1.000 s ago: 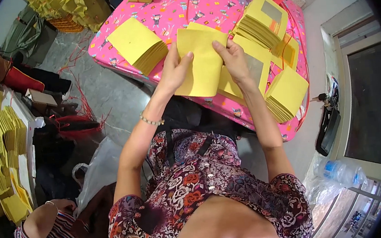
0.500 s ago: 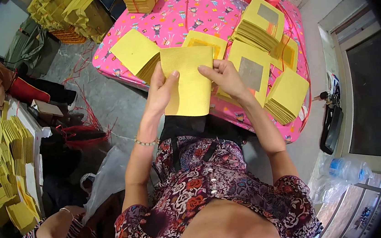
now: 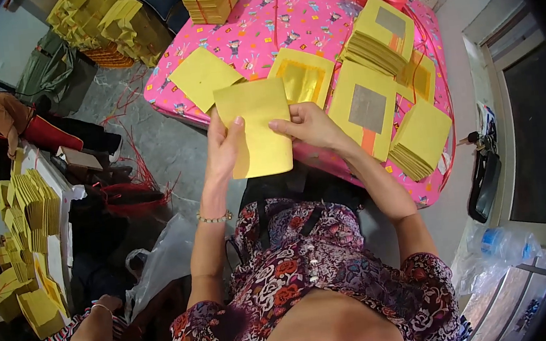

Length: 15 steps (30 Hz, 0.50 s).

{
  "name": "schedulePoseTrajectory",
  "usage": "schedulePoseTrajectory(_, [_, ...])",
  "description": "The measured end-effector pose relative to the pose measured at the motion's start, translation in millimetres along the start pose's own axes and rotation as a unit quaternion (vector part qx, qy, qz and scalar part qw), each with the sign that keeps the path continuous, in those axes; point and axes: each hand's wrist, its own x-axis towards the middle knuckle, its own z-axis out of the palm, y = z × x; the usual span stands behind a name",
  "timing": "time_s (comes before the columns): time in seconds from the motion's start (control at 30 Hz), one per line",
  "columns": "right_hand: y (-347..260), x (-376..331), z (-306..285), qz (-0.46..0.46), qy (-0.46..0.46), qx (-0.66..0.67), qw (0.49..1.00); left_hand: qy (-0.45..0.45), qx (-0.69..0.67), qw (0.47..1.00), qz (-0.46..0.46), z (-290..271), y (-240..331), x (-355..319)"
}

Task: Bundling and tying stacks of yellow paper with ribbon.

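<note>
Yellow paper (image 3: 258, 136) between left grip (image 3: 222, 147) and right grip (image 3: 312, 127), pinched near edges.

Yellow paper (image 3: 258, 136) looks matt; gold panel (image 3: 304, 82) glossy, perhaps foil

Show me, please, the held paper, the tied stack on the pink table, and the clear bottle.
Held paper (image 3: 258, 131): head view, middle of its face.
Tied stack (image 3: 214, 8): head view, its near side.
Clear bottle (image 3: 507, 244): head view, middle of its body.
</note>
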Motion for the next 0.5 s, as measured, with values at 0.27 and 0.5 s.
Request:
schedulePoseTrajectory(0.27, [10,20,0,-0.053,-0.006,-0.021,0.998,0.033,-0.008,0.999,0.034,-7,8,8])
schedulePoseTrajectory(0.5, [0,23,-6,-0.014,-0.042,-0.07,0.997,0.054,-0.023,0.998,0.004,-15,5,17])
